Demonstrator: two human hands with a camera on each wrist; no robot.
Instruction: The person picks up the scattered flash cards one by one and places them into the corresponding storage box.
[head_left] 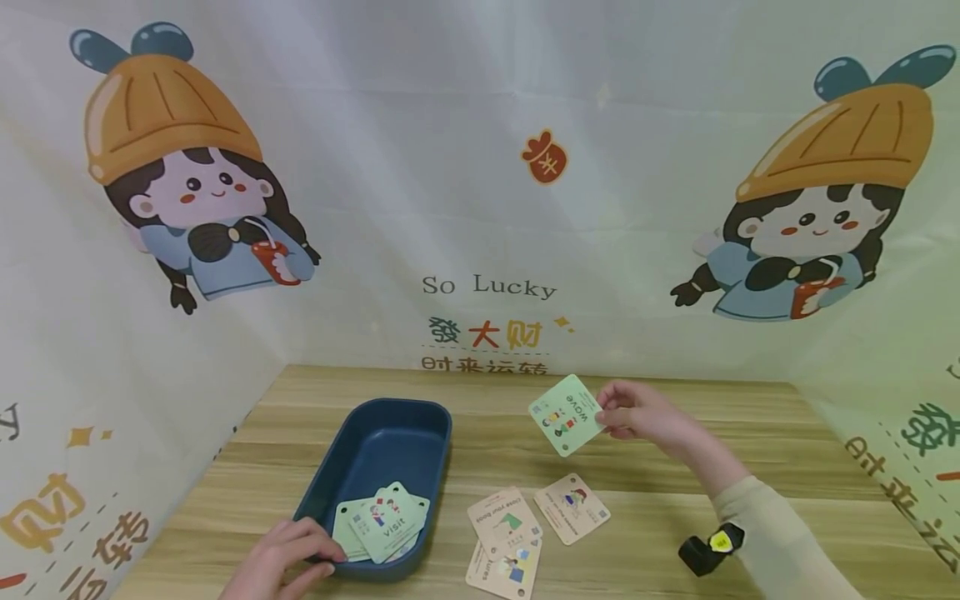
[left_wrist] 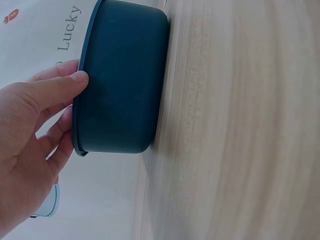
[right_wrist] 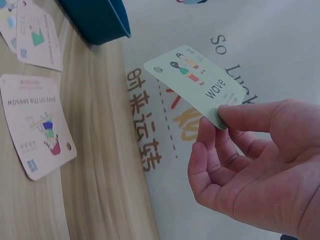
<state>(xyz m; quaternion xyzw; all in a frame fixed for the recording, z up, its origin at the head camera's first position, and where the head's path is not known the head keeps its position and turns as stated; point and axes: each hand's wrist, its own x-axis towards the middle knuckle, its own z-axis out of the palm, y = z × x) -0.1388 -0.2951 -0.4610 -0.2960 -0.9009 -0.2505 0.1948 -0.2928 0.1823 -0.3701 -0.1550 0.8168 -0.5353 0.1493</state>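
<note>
My right hand (head_left: 637, 414) pinches a green flashcard (head_left: 567, 416) marked "wave" by one corner, thumb on its printed face. In the right wrist view the flashcard (right_wrist: 197, 82) is held up clear of the table. At the near end of a dark blue bin (head_left: 393, 421), my left hand (head_left: 281, 557) grips the rim. The left wrist view shows its thumb on the outer wall of the bin (left_wrist: 122, 80) and the other fingers over the rim. Several green flashcards (head_left: 386, 523) lie overlapping inside the bin's near end, a "visit" one on top.
Right of the bin, pink flashcards lie on the wooden table (head_left: 630, 508): a "close your book" card (head_left: 498, 518) overlapping another card (head_left: 498, 575), and a "play on the seesaw" card (head_left: 572, 508) beside them. A printed cloth (head_left: 487, 225) hangs behind and at both sides.
</note>
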